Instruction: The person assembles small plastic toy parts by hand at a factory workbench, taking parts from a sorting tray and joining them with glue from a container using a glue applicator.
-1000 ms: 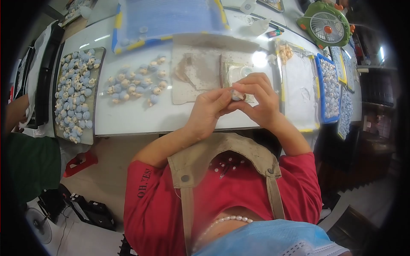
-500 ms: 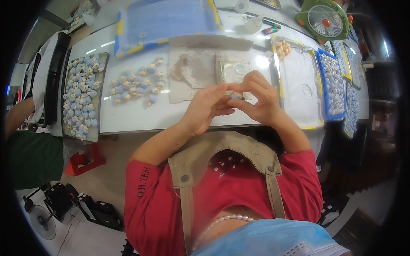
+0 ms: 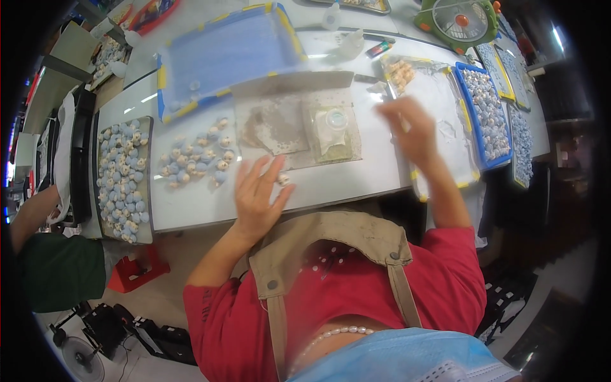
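My left hand [image 3: 256, 196] is over the front of the white table, its thumb and index finger at a small cream-and-blue figurine [image 3: 284, 179], which appears pinched lightly between them. The other fingers stretch out toward the worn board [image 3: 245, 137]. My right hand [image 3: 412, 132], smeared by motion, is raised at the left edge of a white-lined tray [image 3: 439, 127] with yellow-taped edges. Just beyond it lies a pile of small peach-coloured pieces [image 3: 401, 75]; whether its fingers hold anything is not visible. On the board, a small clear round dish [image 3: 336, 119] rests on a pale square block [image 3: 332, 148].
Loose blue-and-cream figurines [image 3: 198, 156] lie left of the board, and a tray of more [image 3: 124, 184] stands farther left. Right sits a full blue tray [image 3: 487, 114]. Behind are a blue-lined tray [image 3: 229, 54], a white bottle [image 3: 352, 44] and a green fan [image 3: 459, 24]. Another person's arm [image 3: 35, 216] shows far left.
My hands, together at the small piece before, have parted. The left has moved left and nearer with the figurine; the right has swung right toward the peach-coloured pile. The whole view has shifted.
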Available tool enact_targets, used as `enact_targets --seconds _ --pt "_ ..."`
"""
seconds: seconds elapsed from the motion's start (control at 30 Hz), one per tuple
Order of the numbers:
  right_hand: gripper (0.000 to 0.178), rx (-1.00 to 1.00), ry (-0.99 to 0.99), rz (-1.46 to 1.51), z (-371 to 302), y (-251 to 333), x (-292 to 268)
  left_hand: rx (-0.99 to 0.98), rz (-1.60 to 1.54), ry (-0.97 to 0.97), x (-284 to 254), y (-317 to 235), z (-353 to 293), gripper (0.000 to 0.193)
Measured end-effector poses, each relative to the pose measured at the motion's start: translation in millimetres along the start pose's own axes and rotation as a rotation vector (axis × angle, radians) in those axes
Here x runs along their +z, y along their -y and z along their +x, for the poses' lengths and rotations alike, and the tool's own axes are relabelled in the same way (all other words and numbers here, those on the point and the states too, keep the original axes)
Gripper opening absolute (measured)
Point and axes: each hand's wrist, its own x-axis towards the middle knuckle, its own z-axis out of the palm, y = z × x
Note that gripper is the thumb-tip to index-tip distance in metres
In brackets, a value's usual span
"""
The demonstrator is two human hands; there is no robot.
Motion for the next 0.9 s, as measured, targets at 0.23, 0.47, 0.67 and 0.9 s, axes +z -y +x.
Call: enact_targets --seconds 0.23,0.47,0.67,0.9 --pt "0.012 0.170 -0.014 -0.059 3 -108 -4 0.062 0.743 -0.072 -23 48 -12 0.045" --pt "0.009 0.422 0.087 -0.193 -8 -134 -7 -0.051 0.489 -0.348 -58 74 45 0.017" --pt "0.022 0.355 0.017 -0.347 -17 -139 -11 -0.347 0.334 -0.162 -109 152 146 0.020" --pt "0.028 0.671 -0.144 0.705 -18 -60 -8 -0.165 0.581 0.038 -81 216 169 0.022"
